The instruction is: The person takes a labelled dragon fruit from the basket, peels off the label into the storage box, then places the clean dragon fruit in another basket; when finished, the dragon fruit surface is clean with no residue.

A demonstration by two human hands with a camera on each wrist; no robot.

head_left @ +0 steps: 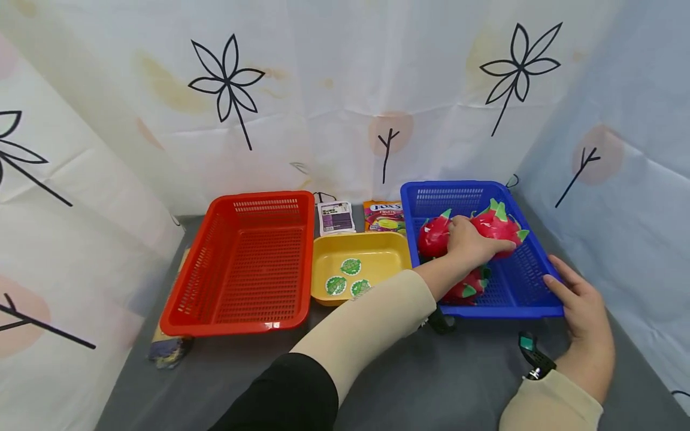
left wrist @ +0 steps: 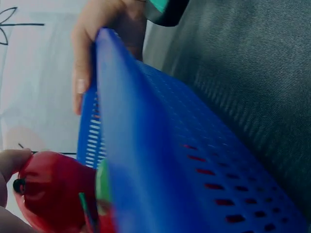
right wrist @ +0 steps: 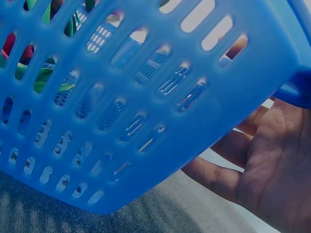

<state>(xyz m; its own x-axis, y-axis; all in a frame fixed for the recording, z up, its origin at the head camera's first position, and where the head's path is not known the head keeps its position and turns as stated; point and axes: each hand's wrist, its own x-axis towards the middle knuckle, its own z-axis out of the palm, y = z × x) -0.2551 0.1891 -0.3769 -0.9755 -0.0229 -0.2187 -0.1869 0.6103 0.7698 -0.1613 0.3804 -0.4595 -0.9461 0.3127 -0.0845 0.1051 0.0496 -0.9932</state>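
My left hand [head_left: 468,242] reaches over the near side of the blue plastic basket [head_left: 541,299] and grips a red dragon fruit [head_left: 495,225] with green-tipped scales. In the left wrist view, thumb and fingers lie against that dragon fruit [left wrist: 53,187] beside the basket's rim. Two more dragon fruits, one at the left wall [head_left: 433,237] and one near the front [head_left: 465,291], are inside, partly hidden by the left hand and arm. At the front right corner my right hand [head_left: 584,305] holds the basket rim. The right wrist view shows its fingers outside the slotted wall [right wrist: 214,121].
A red basket [head_left: 237,329] stands on the left of the grey table. Between the baskets sits a yellow tray [head_left: 372,242] with several green-patterned round pieces. Behind it are a purple-and-white package [head_left: 336,217] and a colourful candy bag [head_left: 384,215]. Another package [head_left: 167,348] lies partly under the red basket.
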